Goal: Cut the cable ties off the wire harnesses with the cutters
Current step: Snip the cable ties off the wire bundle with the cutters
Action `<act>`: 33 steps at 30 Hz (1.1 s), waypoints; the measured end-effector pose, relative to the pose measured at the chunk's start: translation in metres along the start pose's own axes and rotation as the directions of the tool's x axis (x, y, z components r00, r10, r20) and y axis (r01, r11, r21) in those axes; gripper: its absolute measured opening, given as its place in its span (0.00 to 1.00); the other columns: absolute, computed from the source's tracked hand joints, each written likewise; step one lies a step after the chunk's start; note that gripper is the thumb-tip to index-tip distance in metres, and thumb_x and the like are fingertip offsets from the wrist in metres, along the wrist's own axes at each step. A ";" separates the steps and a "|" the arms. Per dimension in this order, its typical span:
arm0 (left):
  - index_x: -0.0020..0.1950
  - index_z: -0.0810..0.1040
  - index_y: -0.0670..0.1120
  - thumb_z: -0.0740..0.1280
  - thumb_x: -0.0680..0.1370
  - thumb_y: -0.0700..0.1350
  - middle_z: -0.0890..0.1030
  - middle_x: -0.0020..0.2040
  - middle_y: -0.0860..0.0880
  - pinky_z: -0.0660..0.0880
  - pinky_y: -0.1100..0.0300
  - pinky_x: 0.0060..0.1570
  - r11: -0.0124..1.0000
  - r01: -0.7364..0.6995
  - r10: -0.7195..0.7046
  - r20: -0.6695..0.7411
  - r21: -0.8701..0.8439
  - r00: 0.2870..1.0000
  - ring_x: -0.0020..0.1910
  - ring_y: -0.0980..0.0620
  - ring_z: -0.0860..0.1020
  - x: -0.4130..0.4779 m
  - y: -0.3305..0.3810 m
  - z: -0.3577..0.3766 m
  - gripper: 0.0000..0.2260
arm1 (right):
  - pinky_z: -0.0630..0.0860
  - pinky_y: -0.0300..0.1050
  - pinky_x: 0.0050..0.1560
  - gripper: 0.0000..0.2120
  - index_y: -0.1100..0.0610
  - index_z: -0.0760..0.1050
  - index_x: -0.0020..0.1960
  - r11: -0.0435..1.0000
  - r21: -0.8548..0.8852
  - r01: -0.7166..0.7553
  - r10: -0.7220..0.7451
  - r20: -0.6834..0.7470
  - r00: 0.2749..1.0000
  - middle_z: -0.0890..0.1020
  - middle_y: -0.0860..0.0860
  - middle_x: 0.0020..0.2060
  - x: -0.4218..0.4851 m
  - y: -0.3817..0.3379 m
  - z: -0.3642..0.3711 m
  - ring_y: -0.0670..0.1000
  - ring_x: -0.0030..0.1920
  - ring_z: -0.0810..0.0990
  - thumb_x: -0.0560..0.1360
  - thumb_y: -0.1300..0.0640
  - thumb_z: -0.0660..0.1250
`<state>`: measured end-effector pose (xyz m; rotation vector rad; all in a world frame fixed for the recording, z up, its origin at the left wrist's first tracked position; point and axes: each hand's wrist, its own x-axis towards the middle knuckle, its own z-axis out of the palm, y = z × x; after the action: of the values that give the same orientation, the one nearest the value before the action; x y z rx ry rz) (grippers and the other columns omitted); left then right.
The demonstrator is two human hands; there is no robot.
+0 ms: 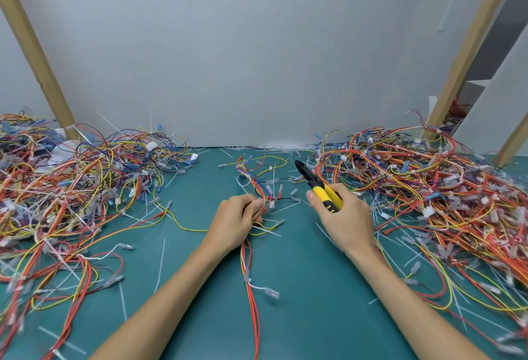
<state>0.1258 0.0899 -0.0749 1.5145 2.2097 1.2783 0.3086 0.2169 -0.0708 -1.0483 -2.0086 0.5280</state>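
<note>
The left hand (237, 222) lay near the middle of the table (300, 316), fingers curled around a wire harness (246, 256) whose red and yellow strands ran from near the far edge, through the grip, toward the near edge. Just beside it, the right hand (343, 216) gripped the yellow handles of the cutters (317, 185), black tip aimed at the far edge, apart from the harness. A left heap (71, 188) and a right heap (428, 188) of tangled harnesses covered both sides. Loose white cable ties (160, 265) lay scattered about.
</note>
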 end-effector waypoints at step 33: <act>0.54 0.76 0.38 0.56 0.84 0.40 0.80 0.33 0.49 0.80 0.62 0.35 0.436 0.547 -0.329 0.439 -0.715 0.836 0.31 0.54 0.81 0.006 0.027 -0.012 0.10 | 0.70 0.46 0.41 0.20 0.44 0.67 0.53 0.977 0.172 0.124 -0.134 0.046 0.990 0.75 0.43 0.37 -0.009 -0.011 -0.002 0.45 0.40 0.75 0.73 0.30 0.56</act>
<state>0.1346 0.0910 -0.0458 0.5872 1.3177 1.4965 0.3082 0.2026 -0.0661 -0.8025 -2.0266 0.6525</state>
